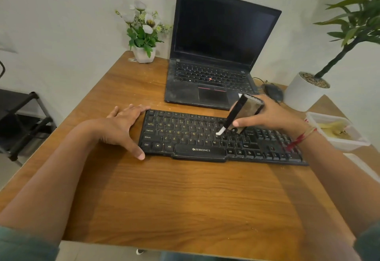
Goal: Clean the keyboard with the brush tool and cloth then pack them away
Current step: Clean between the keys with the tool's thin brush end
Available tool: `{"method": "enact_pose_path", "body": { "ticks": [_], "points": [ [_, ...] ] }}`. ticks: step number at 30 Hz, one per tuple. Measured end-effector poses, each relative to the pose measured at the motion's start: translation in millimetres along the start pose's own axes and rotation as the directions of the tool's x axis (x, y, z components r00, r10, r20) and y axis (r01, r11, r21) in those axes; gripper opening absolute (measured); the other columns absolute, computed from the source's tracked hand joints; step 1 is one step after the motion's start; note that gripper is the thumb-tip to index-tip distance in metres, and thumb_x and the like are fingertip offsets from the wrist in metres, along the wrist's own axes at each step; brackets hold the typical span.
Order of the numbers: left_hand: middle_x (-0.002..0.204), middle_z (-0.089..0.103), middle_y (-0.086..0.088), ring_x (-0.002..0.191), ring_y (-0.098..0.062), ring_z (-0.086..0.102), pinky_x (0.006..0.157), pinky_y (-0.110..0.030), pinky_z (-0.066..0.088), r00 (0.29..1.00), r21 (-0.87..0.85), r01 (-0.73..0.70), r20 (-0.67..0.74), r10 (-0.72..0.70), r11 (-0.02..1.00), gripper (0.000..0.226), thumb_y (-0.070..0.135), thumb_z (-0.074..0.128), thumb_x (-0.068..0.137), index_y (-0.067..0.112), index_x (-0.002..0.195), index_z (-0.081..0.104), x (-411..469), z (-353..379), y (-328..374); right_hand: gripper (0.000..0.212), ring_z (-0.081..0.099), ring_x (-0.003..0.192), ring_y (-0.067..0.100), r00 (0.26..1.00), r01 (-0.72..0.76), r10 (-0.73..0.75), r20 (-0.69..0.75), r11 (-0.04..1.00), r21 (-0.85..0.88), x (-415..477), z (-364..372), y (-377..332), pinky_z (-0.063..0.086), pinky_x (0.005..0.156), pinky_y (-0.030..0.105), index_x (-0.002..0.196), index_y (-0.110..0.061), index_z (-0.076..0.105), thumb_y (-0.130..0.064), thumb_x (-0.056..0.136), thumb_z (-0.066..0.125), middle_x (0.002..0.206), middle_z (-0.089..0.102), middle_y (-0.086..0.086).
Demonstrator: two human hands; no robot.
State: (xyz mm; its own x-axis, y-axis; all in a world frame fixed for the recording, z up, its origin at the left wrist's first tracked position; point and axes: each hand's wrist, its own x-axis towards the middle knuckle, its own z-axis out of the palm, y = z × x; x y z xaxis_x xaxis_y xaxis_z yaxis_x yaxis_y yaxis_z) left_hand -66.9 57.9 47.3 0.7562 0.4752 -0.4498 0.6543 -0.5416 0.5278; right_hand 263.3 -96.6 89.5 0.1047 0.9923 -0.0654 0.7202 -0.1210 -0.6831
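Right hand (271,116) gripping brush tool (240,112), keyboard (205,137), table (185,199)

This is a work corner in an office or home study. A wooden desk (185,195) against a plain wall (61,20) carries an open laptop (222,34), a keyboard (185,137) and a mouse (274,92). Flowers (144,34) and a potted plant (304,96) stand at the back, and a black rack (24,120) stands beside the desk.

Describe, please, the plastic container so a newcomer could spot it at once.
On the wooden table, follow the black keyboard to the right edge. The container sits there, nearer than the round white plant pot: low, rectangular, see-through, something yellowish inside.
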Motion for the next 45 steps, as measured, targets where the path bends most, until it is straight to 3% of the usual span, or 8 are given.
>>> {"method": "enact_pose_path", "body": {
  "ticks": [10, 17, 19, 22, 25, 30, 36, 45],
  "points": [
    [0.157, -0.013, 0.010, 0.115, 0.004, -0.018, 0.106, -0.030, -0.016, 1.000, -0.026, -0.002, 0.001, 0.002, 1.000, 0.166, 0.087, 0.062, 0.001, 0.046, 0.144, -0.011, -1, 0, 1, 0.078, 0.069, 0.095, 0.016, 0.991, -0.077, 0.084, -0.100, 0.994, 0.078, -50, -40, 39, 0.052, 0.089, 0.037, 0.102, -0.019, 0.069, -0.065, 0.041, 0.085, 0.099, 0.074, 0.000],
    [0.158, -0.012, 0.008, 0.116, 0.003, -0.019, 0.108, -0.033, -0.015, 1.000, -0.036, -0.007, -0.020, 0.006, 0.999, 0.164, 0.085, 0.065, 0.002, 0.046, 0.144, -0.008, 0, 0, -3, 0.028, 0.069, 0.082, 0.005, 0.994, -0.100, 0.101, -0.033, 0.995, 0.025, -43, -48, 18, 0.049, 0.074, 0.015, 0.093, -0.021, 0.068, -0.016, 0.070, 0.082, 0.085, 0.074, -0.010],
    [0.158, -0.012, 0.008, 0.117, 0.002, -0.019, 0.109, -0.034, -0.015, 1.000, -0.036, -0.004, -0.027, 0.003, 0.999, 0.163, 0.084, 0.066, 0.004, 0.047, 0.144, -0.008, 3, 0, -6, 0.032, 0.067, 0.075, 0.005, 0.989, -0.130, 0.130, -0.071, 0.992, 0.002, -47, -56, 19, 0.044, 0.063, 0.008, 0.090, -0.018, 0.066, -0.023, 0.066, 0.087, 0.077, 0.072, -0.007],
    [0.158, -0.009, 0.011, 0.117, 0.004, -0.019, 0.105, -0.030, -0.017, 0.999, -0.025, -0.030, -0.031, 0.029, 0.999, 0.161, 0.085, 0.066, 0.006, 0.047, 0.144, -0.008, 6, 1, -10, 0.066, 0.066, 0.078, 0.006, 0.976, -0.176, 0.175, -0.126, 0.984, 0.002, -53, -64, 20, 0.045, 0.067, 0.017, 0.095, -0.016, 0.067, -0.051, 0.041, 0.081, 0.081, 0.072, -0.012],
    [0.158, -0.009, 0.010, 0.118, 0.005, -0.020, 0.101, -0.027, -0.019, 0.999, 0.000, -0.035, -0.039, 0.035, 0.999, 0.160, 0.083, 0.068, 0.009, 0.045, 0.145, -0.008, 8, 1, -11, 0.061, 0.069, 0.073, 0.005, 0.989, -0.027, 0.045, -0.143, 0.992, 0.124, -39, -43, -5, 0.052, 0.062, 0.013, 0.105, -0.001, 0.063, -0.026, 0.056, 0.089, 0.079, 0.073, -0.003],
    [0.158, -0.009, 0.009, 0.122, 0.004, -0.019, 0.101, -0.029, -0.020, 0.998, 0.011, -0.030, -0.049, 0.031, 0.999, 0.156, 0.084, 0.069, 0.014, 0.046, 0.144, -0.008, 10, 2, -16, 0.040, 0.068, 0.093, 0.040, 0.987, 0.156, -0.161, -0.009, 0.941, 0.300, 13, 38, -59, 0.057, 0.080, 0.049, 0.109, 0.005, 0.058, -0.003, 0.075, 0.077, 0.101, 0.070, 0.020],
    [0.158, 0.000, 0.010, 0.141, -0.005, -0.018, 0.113, -0.041, -0.020, 0.995, 0.058, -0.048, -0.085, 0.052, 0.997, 0.149, 0.084, 0.070, 0.023, 0.044, 0.145, -0.006, 19, 5, -23, 0.035, 0.071, 0.086, 0.029, 0.974, 0.214, -0.225, 0.006, 0.931, 0.296, 53, 114, -92, 0.057, 0.082, 0.048, 0.102, 0.004, 0.064, -0.008, 0.075, 0.081, 0.096, 0.072, 0.016],
    [0.159, -0.006, 0.008, 0.131, 0.003, -0.021, 0.110, -0.036, -0.023, 0.996, 0.052, -0.036, -0.076, 0.040, 0.998, 0.156, 0.082, 0.070, 0.017, 0.042, 0.146, -0.006, 17, 4, -20, 0.029, 0.071, 0.089, 0.019, 0.984, 0.162, -0.173, 0.027, 0.958, 0.237, 54, 104, -83, 0.056, 0.087, 0.038, 0.098, -0.005, 0.068, -0.012, 0.073, 0.082, 0.094, 0.074, 0.006]
  ]
}}
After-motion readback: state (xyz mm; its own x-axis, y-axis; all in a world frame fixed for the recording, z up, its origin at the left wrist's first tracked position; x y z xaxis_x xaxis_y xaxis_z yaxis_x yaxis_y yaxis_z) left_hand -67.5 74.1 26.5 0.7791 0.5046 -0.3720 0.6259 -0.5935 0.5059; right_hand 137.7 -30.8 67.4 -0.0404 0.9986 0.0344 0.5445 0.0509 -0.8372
